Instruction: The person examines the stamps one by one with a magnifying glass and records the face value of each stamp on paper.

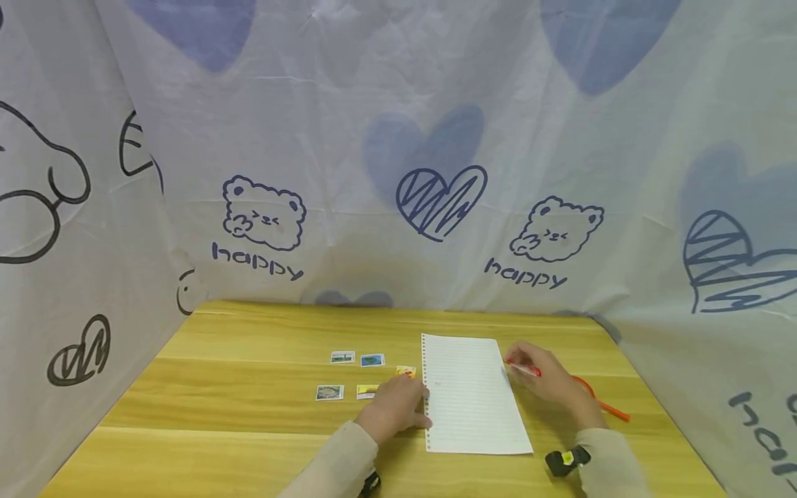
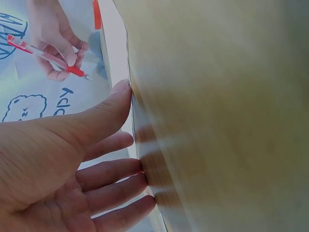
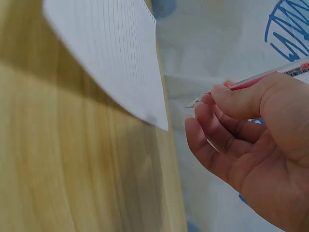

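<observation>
Pinched between the thumb and fingers of the right hand point(image 1: 551, 379) was a red pen point(image 1: 526, 369), its clear barrel slanting back over the hand and its bare tip pointing left. That grip was snug, with the thumb pressed down along the pen and the other fingers curled loosely beneath it. The pen was near the right edge of a white sheet of ruled paper point(image 1: 471, 395) (the right wrist view showed the tip in the air, off the table). The sheet lay flat on the table, its row of punched holes along the left side. There the left hand point(image 1: 396, 407) rested, fingers spread and nearly straight, thumb and fingertips touching that edge and clasping nothing.

Left of the sheet were 5 small picture cards: a green-and-white card point(image 1: 342, 357) and a blue card point(image 1: 372, 360) farther back, a grey-green card point(image 1: 330, 393) nearer, and 2 yellow cards point(image 1: 367, 391) beside the left hand. To the right, a slim orange-red item point(image 1: 613, 411) lay partly behind the right wrist. All of it sat on a wood-grain table point(image 1: 249, 394), backed by a white cloth point(image 1: 349, 228) printed with blue hearts, bear faces and "happy".
</observation>
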Motion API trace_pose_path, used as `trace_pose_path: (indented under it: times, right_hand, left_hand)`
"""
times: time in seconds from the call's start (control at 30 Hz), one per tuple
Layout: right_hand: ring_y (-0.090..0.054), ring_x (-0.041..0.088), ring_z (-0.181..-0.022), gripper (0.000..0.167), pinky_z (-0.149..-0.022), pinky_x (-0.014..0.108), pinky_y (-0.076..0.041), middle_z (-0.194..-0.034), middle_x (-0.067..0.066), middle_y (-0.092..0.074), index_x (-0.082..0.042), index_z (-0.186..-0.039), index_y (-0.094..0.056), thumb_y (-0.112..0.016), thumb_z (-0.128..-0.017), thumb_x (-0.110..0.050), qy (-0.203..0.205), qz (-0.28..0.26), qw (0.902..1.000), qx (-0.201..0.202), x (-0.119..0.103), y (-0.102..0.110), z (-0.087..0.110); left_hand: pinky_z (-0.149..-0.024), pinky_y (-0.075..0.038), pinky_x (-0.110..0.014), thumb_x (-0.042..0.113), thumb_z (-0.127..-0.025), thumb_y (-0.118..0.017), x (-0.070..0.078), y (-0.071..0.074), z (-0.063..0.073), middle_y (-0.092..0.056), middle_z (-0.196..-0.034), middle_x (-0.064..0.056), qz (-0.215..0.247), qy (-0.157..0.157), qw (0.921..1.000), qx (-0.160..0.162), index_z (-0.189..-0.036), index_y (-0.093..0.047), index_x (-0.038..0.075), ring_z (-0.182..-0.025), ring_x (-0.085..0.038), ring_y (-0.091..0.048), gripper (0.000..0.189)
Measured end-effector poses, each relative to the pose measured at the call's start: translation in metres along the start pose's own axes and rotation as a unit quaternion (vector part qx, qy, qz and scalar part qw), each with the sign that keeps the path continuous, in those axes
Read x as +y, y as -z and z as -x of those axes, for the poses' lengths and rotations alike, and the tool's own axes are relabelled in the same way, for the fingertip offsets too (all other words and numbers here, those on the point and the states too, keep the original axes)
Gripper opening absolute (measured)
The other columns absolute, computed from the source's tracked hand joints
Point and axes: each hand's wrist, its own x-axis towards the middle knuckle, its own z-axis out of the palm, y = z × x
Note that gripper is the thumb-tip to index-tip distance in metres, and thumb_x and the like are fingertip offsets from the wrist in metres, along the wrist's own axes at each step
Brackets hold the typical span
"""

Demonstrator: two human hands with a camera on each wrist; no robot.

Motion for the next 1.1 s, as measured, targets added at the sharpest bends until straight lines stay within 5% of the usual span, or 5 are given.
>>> trace_pose_path:
  times: [0.23, 0.57, 0.73, 1.1]
  right_hand:
    - [-0.063, 0.010, -0.076, 0.020, -0.068, 0.024, -0.058, -0.087, 0.016, -0.069, 0.003, -0.098, -0.063, -0.071, -0.084, 0.015, -0.020, -0.012, 0.9997, -0.011, -0.010, -0.011, -0.011]
    - [-0.061, 0.006, -0.076, 0.009, -0.067, 0.020, -0.055, -0.089, 0.010, -0.066, -0.001, -0.105, -0.060, -0.065, -0.098, 0.000, -0.190, -0.072, 0.9766, -0.069, -0.021, -0.020, -0.022]
    - [-0.063, 0.012, -0.079, 0.013, -0.070, 0.021, -0.057, -0.090, 0.012, -0.069, 0.001, -0.110, -0.059, -0.064, -0.100, -0.004, -0.212, -0.101, 0.9693, -0.072, -0.021, -0.024, -0.025]
    - [-0.065, 0.009, -0.077, 0.012, -0.071, 0.022, -0.058, -0.089, 0.015, -0.072, 0.003, -0.107, -0.064, -0.065, -0.100, -0.006, -0.200, -0.126, 0.9695, -0.065, -0.015, -0.030, -0.027]
  left_hand:
    - [-0.082, -0.061, -0.039, 0.039, -0.078, -0.089, 0.000, 0.002, 0.001, -0.078, -0.117, -0.004, 0.001, -0.002, 1.0000, 0.000, -0.115, -0.078, 0.013, -0.105, -0.024, -0.072, 0.046]
    - [-0.085, -0.061, -0.040, 0.037, -0.078, -0.089, 0.001, 0.003, 0.001, -0.077, -0.118, -0.003, 0.005, -0.002, 1.0000, 0.002, -0.115, -0.078, 0.012, -0.108, -0.025, -0.072, 0.046]
    - [-0.086, -0.061, -0.040, 0.037, -0.078, -0.090, 0.002, 0.004, 0.001, -0.078, -0.117, -0.003, 0.005, 0.000, 1.0000, 0.000, -0.114, -0.078, 0.012, -0.107, -0.024, -0.072, 0.046]
    - [-0.086, -0.061, -0.039, 0.038, -0.077, -0.090, 0.001, 0.003, 0.000, -0.078, -0.117, -0.003, 0.004, -0.002, 1.0000, 0.000, -0.114, -0.078, 0.012, -0.107, -0.024, -0.072, 0.046]
